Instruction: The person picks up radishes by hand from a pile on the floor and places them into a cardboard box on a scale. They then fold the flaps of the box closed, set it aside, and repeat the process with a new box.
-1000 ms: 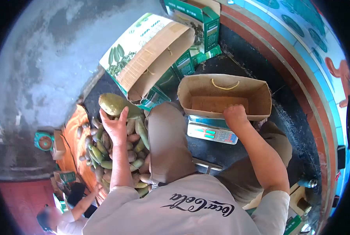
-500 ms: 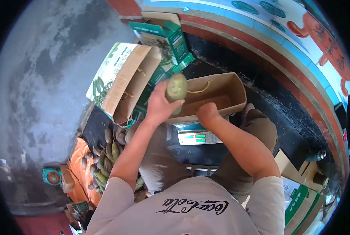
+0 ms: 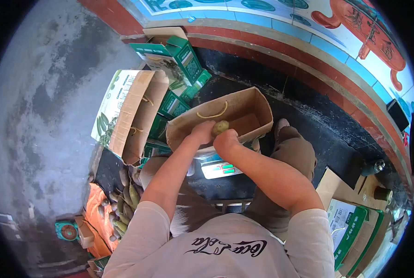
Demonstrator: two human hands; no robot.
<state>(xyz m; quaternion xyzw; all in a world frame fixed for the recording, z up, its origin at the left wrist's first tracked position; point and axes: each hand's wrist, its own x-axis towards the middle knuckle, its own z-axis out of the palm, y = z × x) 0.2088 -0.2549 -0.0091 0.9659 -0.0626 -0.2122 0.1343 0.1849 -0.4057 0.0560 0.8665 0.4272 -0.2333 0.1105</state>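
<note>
An open-topped cardboard box [image 3: 261,104] with a yellow cord handle [image 3: 216,112] stands in front of me on a digital scale [image 3: 218,170] with lit displays. My left hand [image 3: 201,133] reaches over the near wall, closed on a pale green radish [image 3: 221,126] inside the box mouth. Beside it, my right hand [image 3: 227,141] is closed at the near rim; its fingertips are hidden behind the wall. The lower part of the radish is out of sight between the hands.
To the left, a second open box [image 3: 137,106] lies tilted, with green printed boxes [image 3: 188,60] behind it. Several radishes [image 3: 123,208] are heaped by an orange sheet [image 3: 95,197]. Flattened cartons [image 3: 350,231] stand right, near a bottle [image 3: 374,167]. A low wall curves behind.
My left hand has brought the radish down from above the box's left end into its mouth, close to my right hand. My right hand stays at the rim; the whole view has shifted.
</note>
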